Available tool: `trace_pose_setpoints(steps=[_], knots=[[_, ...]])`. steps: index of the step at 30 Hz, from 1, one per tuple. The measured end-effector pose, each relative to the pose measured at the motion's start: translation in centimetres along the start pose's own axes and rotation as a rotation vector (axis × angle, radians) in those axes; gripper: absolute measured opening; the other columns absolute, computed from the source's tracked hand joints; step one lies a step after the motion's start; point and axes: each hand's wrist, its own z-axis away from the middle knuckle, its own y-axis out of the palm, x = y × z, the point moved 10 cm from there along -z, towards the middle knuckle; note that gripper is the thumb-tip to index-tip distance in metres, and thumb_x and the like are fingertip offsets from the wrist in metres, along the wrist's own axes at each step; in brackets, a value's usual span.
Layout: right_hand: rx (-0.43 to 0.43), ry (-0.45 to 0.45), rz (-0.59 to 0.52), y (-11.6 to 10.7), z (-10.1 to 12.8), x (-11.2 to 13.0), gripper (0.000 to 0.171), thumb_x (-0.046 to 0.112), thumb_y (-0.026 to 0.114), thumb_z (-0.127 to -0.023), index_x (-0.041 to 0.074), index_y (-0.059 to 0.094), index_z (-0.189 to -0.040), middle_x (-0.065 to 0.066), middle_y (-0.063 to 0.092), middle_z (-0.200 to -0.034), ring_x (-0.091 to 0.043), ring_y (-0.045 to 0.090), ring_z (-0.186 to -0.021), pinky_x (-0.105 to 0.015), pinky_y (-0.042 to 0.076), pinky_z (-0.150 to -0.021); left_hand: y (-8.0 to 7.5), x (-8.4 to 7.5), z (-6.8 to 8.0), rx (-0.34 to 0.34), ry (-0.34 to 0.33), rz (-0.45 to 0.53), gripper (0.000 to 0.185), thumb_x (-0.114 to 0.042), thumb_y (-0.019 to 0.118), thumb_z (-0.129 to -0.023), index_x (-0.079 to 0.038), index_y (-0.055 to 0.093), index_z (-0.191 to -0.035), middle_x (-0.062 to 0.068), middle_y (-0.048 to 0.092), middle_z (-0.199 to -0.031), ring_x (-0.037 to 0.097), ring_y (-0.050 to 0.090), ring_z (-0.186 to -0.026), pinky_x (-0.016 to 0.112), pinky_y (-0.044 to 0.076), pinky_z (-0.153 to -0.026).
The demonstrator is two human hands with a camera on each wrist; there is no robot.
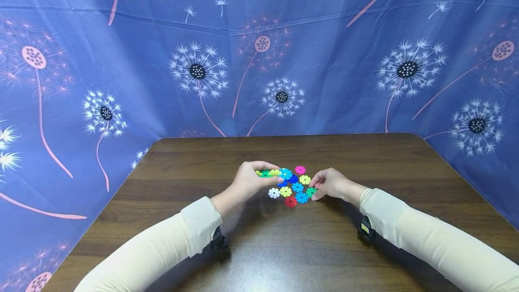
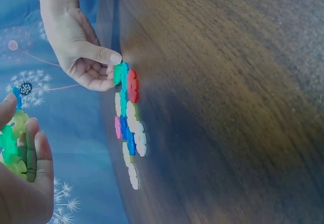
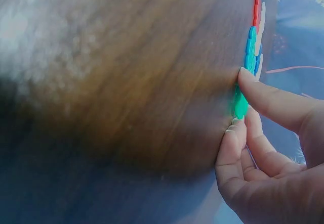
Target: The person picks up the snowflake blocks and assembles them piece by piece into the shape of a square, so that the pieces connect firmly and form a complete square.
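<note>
- Head view: the left hand (image 1: pixel 250 178) is curled round a cluster of notched flower discs, thumb on the near side and fingers behind, and carries it over the left side of the loose discs.
- Held cluster: a green disc (image 1: pixel 264 174), a yellow disc (image 1: pixel 274 172) and a light-blue disc (image 1: pixel 285 173) show in that grip, the light-blue one at the end past the fingertips (how the pieces join is too small to make out).
- On the right, the right hand (image 1: pixel 333 184) has its thumb and fingertips closed on the rim of another green piece (image 1: pixel 310 192), at the right edge of the group; the right wrist view shows the thumb on one side of it and the fingers on the other.
- Close together on the table lie a pink disc (image 1: pixel 300 170), a pale-yellow disc (image 1: pixel 305 179), a dark-blue disc (image 1: pixel 293 179), a white disc (image 1: pixel 274 193) at the left, a red disc (image 1: pixel 290 201) nearest the person, and a blue disc (image 1: pixel 302 197) beside the red one.
- Around all this: a brown wooden table (image 1: pixel 259 247), cream sleeves (image 1: pixel 158 242) on both arms, and a blue dandelion-print cloth (image 1: pixel 316 44) behind.
</note>
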Motion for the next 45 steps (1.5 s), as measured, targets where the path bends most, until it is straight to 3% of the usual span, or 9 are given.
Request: trace_pose_setpoints(steps=[6,18,25,31,38,45], knots=[[0.008,-0.019,-0.015,-0.1,-0.1,0.0,0.035,0.003,0.079,-0.058,0.0,0.058,-0.087,-0.01,0.053,-0.079,-0.019,0.047,-0.071,-0.028,0.042,-0.059,0.0,0.3,0.0,-0.001,-0.003,-0.002,0.033,-0.037,0.079,-0.059,-0.021,0.07,-0.087,-0.003,0.065,-0.086,0.01,0.059,-0.071,0.028,0.049,-0.06],[0.014,0.056,-0.171,-1.2,0.5,-0.3,0.025,0.005,0.072,-0.069,-0.001,0.064,-0.091,-0.007,0.064,-0.076,-0.024,0.06,-0.071,-0.037,0.048,-0.069,0.0,0.5,-0.1,0.004,0.0,-0.017,0.036,-0.039,0.078,-0.06,-0.02,0.07,-0.09,-0.004,0.065,-0.087,0.01,0.059,-0.072,0.028,0.049,-0.061],[0.032,-0.02,-0.278,-1.9,1.2,2.1,0.028,0.008,0.071,-0.071,-0.004,0.062,-0.096,-0.008,0.064,-0.084,-0.031,0.06,-0.082,-0.042,0.047,-0.078,0.1,0.7,-0.2,0.005,-0.016,-0.012,0.037,-0.037,0.078,-0.061,-0.018,0.07,-0.092,-0.005,0.064,-0.088,0.01,0.058,-0.074,0.027,0.049,-0.062],[0.059,-0.092,-0.399,-1.9,2.0,4.6,0.03,0.002,0.068,-0.073,-0.009,0.058,-0.099,-0.015,0.062,-0.088,-0.03,0.062,-0.08,-0.041,0.048,-0.075,0.3,0.6,-0.3,0.012,-0.013,-0.007,0.033,-0.037,0.078,-0.061,-0.021,0.07,-0.089,-0.003,0.064,-0.087,0.01,0.059,-0.072,0.028,0.049,-0.061],[-0.022,-0.154,-0.272,-2.4,2.8,6.7,0.027,0.012,0.073,-0.069,0.001,0.065,-0.092,-0.009,0.066,-0.081,-0.021,0.063,-0.075,-0.032,0.05,-0.07,0.3,0.3,-0.5,0.01,-0.003,0.008,0.031,-0.035,0.078,-0.062,-0.021,0.07,-0.088,-0.001,0.065,-0.087,0.011,0.059,-0.069,0.029,0.05,-0.061],[-0.07,-0.212,-0.235,-2.7,3.1,7.8,0.025,0.016,0.075,-0.068,0.005,0.067,-0.088,-0.009,0.067,-0.08,-0.024,0.062,-0.074,-0.032,0.051,-0.066,0.4,-0.1,-0.5,0.018,0.001,0.019,0.03,-0.034,0.078,-0.062,-0.021,0.07,-0.089,-0.002,0.065,-0.085,0.011,0.06,-0.068,0.034,0.05,-0.063]])
